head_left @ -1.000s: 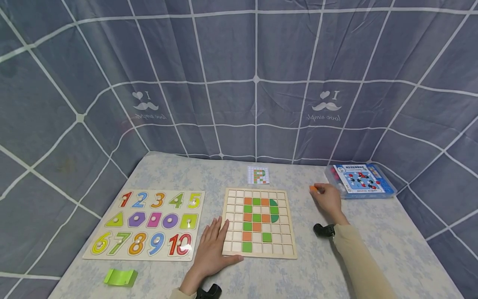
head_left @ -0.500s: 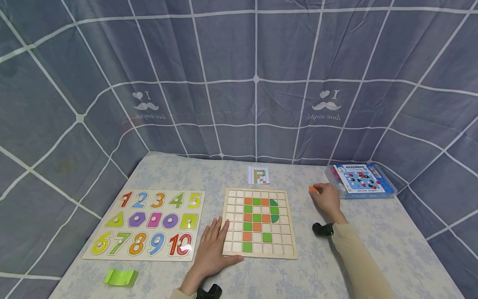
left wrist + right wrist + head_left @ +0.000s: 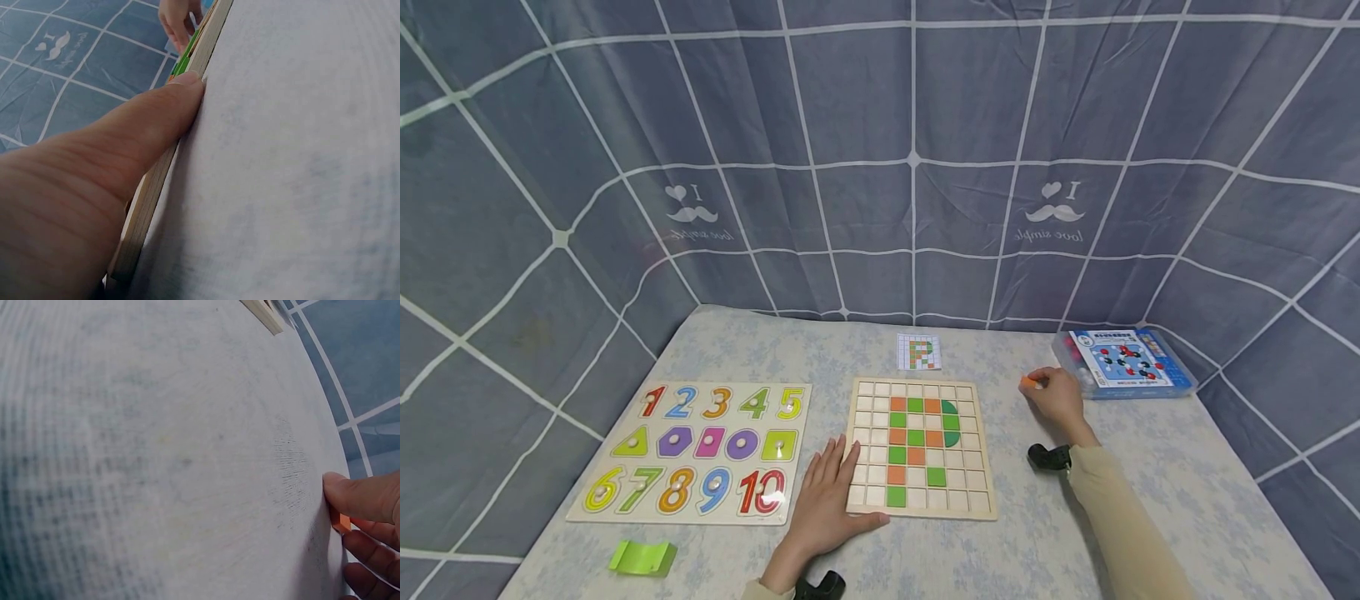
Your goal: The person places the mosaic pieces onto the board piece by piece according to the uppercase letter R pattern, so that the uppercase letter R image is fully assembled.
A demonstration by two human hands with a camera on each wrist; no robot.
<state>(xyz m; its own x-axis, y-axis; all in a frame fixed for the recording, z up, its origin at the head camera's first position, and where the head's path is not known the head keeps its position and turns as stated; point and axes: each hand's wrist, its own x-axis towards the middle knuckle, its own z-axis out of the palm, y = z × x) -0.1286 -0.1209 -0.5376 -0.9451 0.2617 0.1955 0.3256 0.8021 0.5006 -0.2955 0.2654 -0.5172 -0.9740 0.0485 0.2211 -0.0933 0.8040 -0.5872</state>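
My right hand (image 3: pixel 1058 402) pinches a small orange tile (image 3: pixel 1028 382) between thumb and fingers, low over the table to the right of the wooden grid board (image 3: pixel 988 475). In the right wrist view the orange tile (image 3: pixel 341 523) is partly hidden by the fingers. At the board's lower left corner rests my left hand (image 3: pixel 822 507), its fingers straight along the left side. Its thumb touches the board's front edge, as the left wrist view shows too. Green and orange squares and two green rounded pieces (image 3: pixel 950 407) lie in the board's cells.
Behind the board lies a small pattern card (image 3: pixel 919 352). A number and shape puzzle board (image 3: pixel 700 412) is to the left, with a green curved block (image 3: pixel 642 557) in front of it. A plastic case (image 3: pixel 1123 364) stands at the back right, just beyond my right hand.
My right hand, holding the orange tile, has shifted very slightly to the left. The left hand and the board have stayed in place.
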